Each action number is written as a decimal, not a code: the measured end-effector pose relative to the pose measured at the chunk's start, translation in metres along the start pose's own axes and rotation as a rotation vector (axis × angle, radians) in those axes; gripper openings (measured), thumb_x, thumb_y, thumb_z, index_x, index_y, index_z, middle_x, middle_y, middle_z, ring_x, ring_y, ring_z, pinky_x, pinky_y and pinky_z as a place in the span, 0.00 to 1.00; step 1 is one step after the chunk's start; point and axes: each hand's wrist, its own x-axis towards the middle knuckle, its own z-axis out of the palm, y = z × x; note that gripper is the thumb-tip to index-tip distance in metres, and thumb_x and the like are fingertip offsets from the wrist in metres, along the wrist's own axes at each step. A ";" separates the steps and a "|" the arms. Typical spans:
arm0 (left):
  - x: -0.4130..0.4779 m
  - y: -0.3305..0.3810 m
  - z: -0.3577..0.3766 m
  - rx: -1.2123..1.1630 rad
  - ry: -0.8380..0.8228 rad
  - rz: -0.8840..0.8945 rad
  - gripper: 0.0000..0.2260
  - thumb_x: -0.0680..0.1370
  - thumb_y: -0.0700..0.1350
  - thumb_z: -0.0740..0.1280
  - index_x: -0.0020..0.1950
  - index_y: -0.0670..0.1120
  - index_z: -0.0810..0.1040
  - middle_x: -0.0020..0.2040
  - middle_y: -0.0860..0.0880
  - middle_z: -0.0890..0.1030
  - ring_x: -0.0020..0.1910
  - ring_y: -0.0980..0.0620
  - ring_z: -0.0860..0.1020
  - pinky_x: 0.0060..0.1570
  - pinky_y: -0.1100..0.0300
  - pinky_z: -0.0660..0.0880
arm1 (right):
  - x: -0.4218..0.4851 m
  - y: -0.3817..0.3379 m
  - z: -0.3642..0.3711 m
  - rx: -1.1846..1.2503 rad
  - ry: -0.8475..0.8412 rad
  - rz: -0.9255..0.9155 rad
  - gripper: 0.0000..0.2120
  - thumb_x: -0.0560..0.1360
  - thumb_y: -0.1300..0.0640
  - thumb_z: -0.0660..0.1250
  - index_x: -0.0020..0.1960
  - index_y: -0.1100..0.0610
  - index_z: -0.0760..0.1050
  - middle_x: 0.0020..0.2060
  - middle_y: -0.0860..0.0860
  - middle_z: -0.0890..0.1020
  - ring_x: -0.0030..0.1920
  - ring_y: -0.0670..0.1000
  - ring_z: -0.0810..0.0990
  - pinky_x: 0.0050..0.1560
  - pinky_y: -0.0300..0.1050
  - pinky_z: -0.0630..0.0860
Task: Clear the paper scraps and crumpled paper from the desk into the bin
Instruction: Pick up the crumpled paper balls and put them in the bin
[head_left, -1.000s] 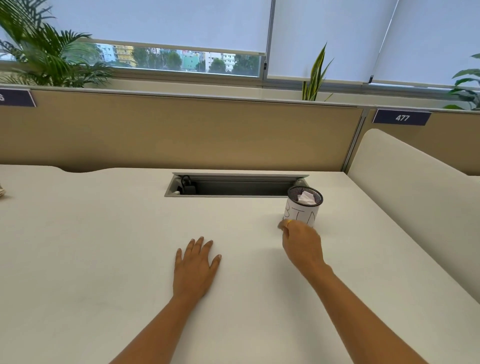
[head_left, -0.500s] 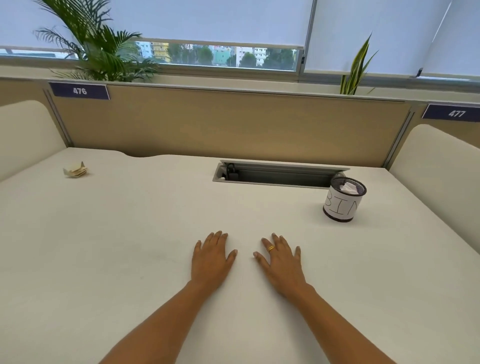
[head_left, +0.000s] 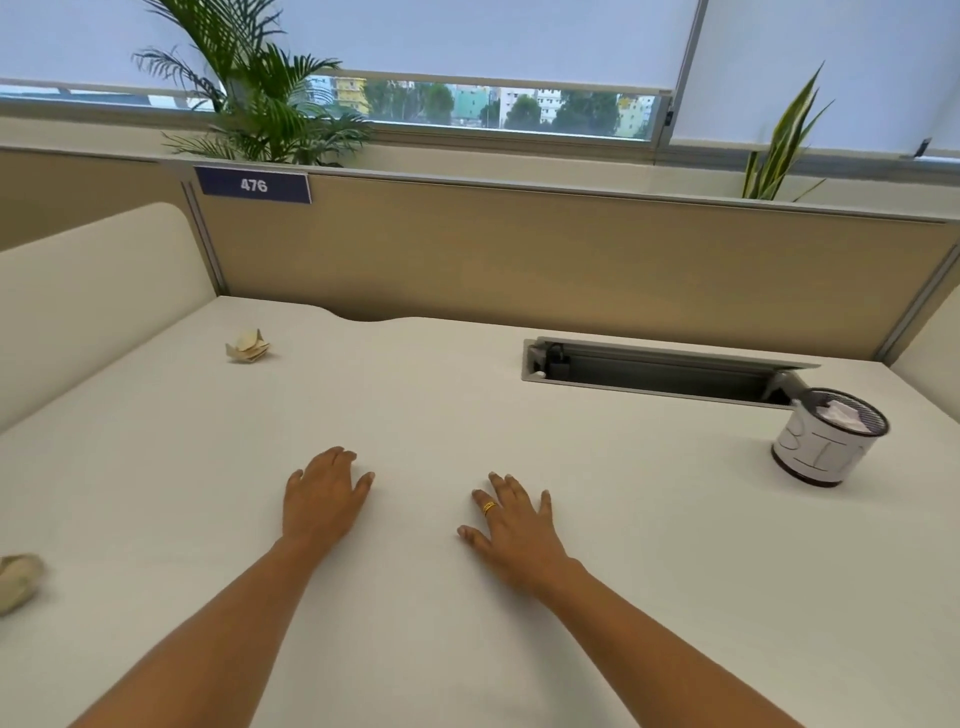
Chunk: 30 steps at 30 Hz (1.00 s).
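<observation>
A small black mesh bin (head_left: 830, 442) with a white "BIN" label stands at the right of the white desk (head_left: 519, 426), with white paper inside it. One crumpled beige paper (head_left: 248, 346) lies at the far left of the desk. Another crumpled paper (head_left: 18, 579) lies at the left edge of the view, partly cut off. My left hand (head_left: 323, 494) and my right hand (head_left: 514, 525) rest flat on the desk in the middle, fingers spread, holding nothing. A gold ring sits on my right hand.
An open cable tray slot (head_left: 654, 368) is sunk into the desk behind the bin. Beige partition panels (head_left: 519, 260) wall the back; white side dividers (head_left: 93, 280) stand left and right. Plants (head_left: 260, 104) sit on the sill behind.
My right hand left the bin and came back to rest flat beside my left hand. The view swung left, bringing the two crumpled papers into sight.
</observation>
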 end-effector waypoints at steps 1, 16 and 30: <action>0.008 -0.014 -0.003 -0.003 0.002 -0.016 0.20 0.80 0.52 0.57 0.69 0.45 0.66 0.73 0.48 0.66 0.73 0.51 0.63 0.72 0.50 0.59 | 0.012 -0.011 0.000 -0.013 -0.002 -0.025 0.29 0.79 0.39 0.48 0.75 0.52 0.52 0.77 0.50 0.48 0.77 0.51 0.44 0.73 0.64 0.40; 0.109 -0.161 -0.017 0.005 0.089 -0.203 0.22 0.79 0.54 0.58 0.69 0.44 0.67 0.72 0.44 0.67 0.73 0.47 0.62 0.71 0.44 0.58 | 0.194 -0.157 -0.017 -0.034 -0.054 -0.173 0.28 0.79 0.43 0.53 0.74 0.55 0.54 0.76 0.53 0.53 0.76 0.53 0.49 0.72 0.65 0.50; 0.130 -0.166 -0.002 0.047 0.118 -0.251 0.25 0.80 0.56 0.50 0.74 0.45 0.57 0.76 0.44 0.58 0.76 0.45 0.53 0.73 0.40 0.51 | 0.331 -0.269 -0.035 0.024 0.126 -0.316 0.27 0.79 0.45 0.56 0.74 0.52 0.55 0.75 0.57 0.54 0.73 0.61 0.57 0.68 0.61 0.63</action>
